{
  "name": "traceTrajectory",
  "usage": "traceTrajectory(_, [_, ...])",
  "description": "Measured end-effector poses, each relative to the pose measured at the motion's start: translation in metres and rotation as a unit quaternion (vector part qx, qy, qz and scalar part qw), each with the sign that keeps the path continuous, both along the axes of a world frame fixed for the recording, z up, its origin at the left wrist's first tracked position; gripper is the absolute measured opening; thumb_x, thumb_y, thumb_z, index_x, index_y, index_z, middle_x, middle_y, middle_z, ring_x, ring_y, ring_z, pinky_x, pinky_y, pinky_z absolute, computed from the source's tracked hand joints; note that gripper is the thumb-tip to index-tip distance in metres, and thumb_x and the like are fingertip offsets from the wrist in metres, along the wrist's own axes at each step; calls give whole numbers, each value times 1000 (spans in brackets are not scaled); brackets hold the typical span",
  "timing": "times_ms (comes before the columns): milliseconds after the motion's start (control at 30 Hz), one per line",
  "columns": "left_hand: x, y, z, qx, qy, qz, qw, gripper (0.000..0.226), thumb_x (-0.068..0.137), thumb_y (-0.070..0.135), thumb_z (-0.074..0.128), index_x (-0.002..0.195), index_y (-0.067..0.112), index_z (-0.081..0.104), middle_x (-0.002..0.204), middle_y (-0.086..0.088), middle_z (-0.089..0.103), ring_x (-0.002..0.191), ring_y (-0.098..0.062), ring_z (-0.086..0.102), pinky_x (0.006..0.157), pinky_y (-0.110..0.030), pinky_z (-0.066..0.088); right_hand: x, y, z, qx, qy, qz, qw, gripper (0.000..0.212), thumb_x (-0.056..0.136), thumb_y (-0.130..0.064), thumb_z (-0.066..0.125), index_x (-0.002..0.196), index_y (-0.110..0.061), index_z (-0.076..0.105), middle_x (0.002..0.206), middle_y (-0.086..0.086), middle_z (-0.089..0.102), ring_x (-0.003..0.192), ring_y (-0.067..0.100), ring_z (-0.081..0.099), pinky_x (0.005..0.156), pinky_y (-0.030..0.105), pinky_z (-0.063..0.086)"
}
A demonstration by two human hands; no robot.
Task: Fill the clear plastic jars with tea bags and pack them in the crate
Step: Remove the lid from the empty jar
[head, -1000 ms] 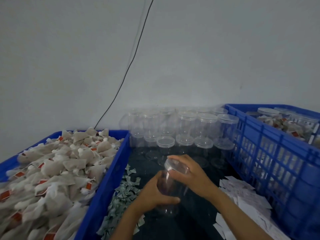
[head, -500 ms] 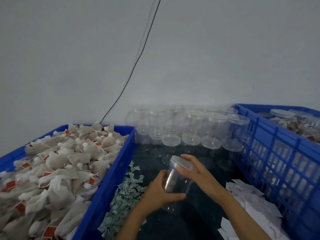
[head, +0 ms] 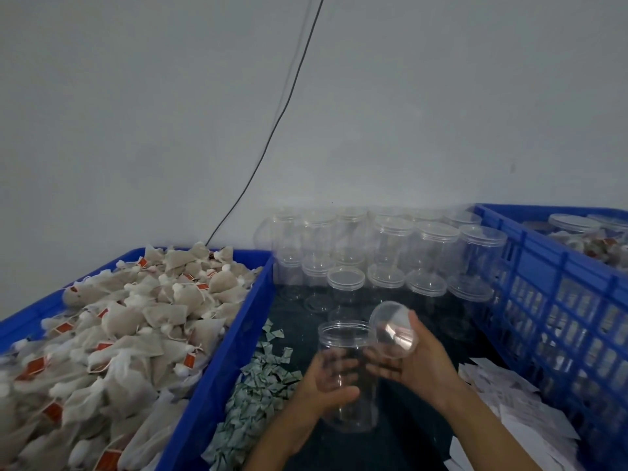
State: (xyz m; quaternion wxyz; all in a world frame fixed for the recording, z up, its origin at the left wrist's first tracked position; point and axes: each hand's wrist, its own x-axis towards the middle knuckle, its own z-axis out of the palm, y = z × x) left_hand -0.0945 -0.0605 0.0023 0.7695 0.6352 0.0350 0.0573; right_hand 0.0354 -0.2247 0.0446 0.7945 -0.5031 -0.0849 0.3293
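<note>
Low in the centre of the frame, the left hand (head: 326, 385) wraps its fingers and thumb round the middle of an open clear jar (head: 348, 375), which stands upright on the dark tabletop (head: 411, 433). Its long axis runs vertically and its mouth points straight up, empty so far. Just to the right, the right hand (head: 419, 360) holds the loose lid (head: 393, 329), tilted beside the jar's rim with its hollow side facing the camera; the 2 hands sit close together but each grips its own piece.

The likely slips from here are small ones. The lid is smooth and lightly held, so it could drop among the green paper scraps (head: 258, 392) to the left or the white slips (head: 509, 399) to the right. The jar is light and tall, so a careless push while stuffing could tip it toward the rows of capped empty jars (head: 384, 256) behind and knock several over. Tea-bag strings and tags may also catch on the rim and block the lid.

At the left, the blue tray of tea bags (head: 112, 334) lies within reach. At the far right, the blue crate (head: 557, 287) already holds several filled jars.
</note>
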Motion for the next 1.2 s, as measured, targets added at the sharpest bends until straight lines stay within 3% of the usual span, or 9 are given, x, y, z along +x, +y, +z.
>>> traceTrajectory(233, [9,-6,-19,115,5,134,984,91,61,2,88,128,32,35,129,18,47,122,-1,46,81,-7,43,-11,3,-28,-127,144,-72,979,48,100,-35,42,130,2,49,109,32,60,89,41,60,76,48,50])
traceTrajectory(400, [4,-4,-7,167,28,108,980,107,66,0,84,139,39,15,141,14,40,128,-5,40,99,-17,37,-18,9,-17,-252,52,-123,958,36,94,-9,50,128,2,48,104,22,58,93,35,57,69,39,48])
traceTrajectory(500, [-8,7,22,163,10,71,984,118,74,-6,73,144,45,-7,141,16,29,133,-6,29,107,-29,41,-23,10,11,-367,-69,-142,917,56,87,-11,58,138,-2,37,127,22,50,110,38,51,88,46,48])
traceTrajectory(600, [-10,20,73,133,-75,194,969,84,82,-12,60,142,32,23,140,11,35,133,-9,32,110,-30,35,-30,19,57,-356,-188,-164,901,62,88,-12,60,143,-10,33,140,21,41,125,38,42,104,50,39])
traceTrajectory(733, [-2,37,142,101,-111,378,913,36,88,-7,53,111,21,49,108,7,59,99,-5,57,71,-8,45,-60,66,116,-243,-303,-78,918,28,93,-12,54,120,-18,55,109,3,59,97,21,57,78,34,45])
traceTrajectory(867, [-4,88,172,213,-27,419,882,25,87,2,55,109,14,53,106,1,61,98,-17,58,89,-32,50,-86,141,140,-196,-358,-21,913,20,93,-5,48,101,-17,61,89,3,61,75,15,55,65,28,43])
traceTrajectory(967, [-29,146,164,395,86,421,812,23,90,10,54,113,12,58,109,-5,64,97,-19,59,91,-37,50,-96,193,125,-200,-370,38,906,21,93,-3,47,105,-13,61,98,7,62,83,18,56,68,28,46])
traceTrajectory(1133, [-65,236,138,585,320,415,619,34,96,31,53,127,17,50,129,-6,56,113,-22,56,98,-37,45,-96,267,88,-202,-474,73,854,28,93,-5,48,117,-13,60,113,0,61,100,11,56,82,21,47])
traceTrajectory(1200, [-66,252,127,593,387,359,607,55,93,45,55,138,17,40,141,-7,46,128,-25,46,110,-41,36,-96,291,78,-210,-488,92,842,35,93,-7,47,127,-13,55,123,2,58,110,12,53,87,19,42])
